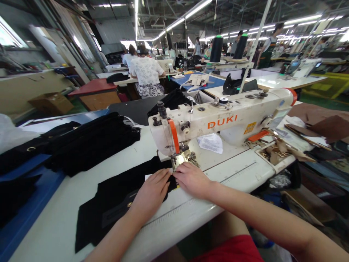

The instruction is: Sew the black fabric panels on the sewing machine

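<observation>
A black fabric piece [109,196] with a small gold-coloured fitting [129,205] lies on the sewing machine bed, its far right end beneath the needle area [176,162]. My left hand [154,187] rests flat on this fabric with fingers stretched toward the needle. Partly under those fingers shows a white label [147,177]. Close beside the presser foot, my right hand [191,178] has its fingers bent and pressed together at the fabric's edge; what lies between them is hidden. The white sewing machine [199,122] with an orange guard stands just beyond both hands.
Stacked black pieces [95,142] lie to the left. White labels [210,142] sit under the machine arm. A tray of small parts [275,153] and brown pieces [327,123] are on the right. Ahead, a person in a patterned top [147,71] sits at another machine.
</observation>
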{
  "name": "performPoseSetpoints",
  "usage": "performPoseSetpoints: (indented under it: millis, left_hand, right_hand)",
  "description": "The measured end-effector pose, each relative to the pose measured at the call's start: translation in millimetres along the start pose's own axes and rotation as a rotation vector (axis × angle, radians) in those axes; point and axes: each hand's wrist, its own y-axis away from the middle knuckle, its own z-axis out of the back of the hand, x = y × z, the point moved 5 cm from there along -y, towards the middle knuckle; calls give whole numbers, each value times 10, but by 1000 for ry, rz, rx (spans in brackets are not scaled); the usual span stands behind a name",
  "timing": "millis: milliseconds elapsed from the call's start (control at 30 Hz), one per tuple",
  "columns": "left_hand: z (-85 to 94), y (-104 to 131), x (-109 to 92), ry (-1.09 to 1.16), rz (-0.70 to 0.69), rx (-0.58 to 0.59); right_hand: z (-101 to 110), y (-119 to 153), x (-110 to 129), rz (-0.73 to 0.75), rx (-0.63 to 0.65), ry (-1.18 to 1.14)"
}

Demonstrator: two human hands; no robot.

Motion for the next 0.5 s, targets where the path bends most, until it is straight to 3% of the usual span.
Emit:
performPoseSetpoints:
  millis: [500]
  left_hand:
    - [-100, -151, -44, 1, 12, 15]
  right_hand:
    - [13, -89, -235, 88, 30, 84]
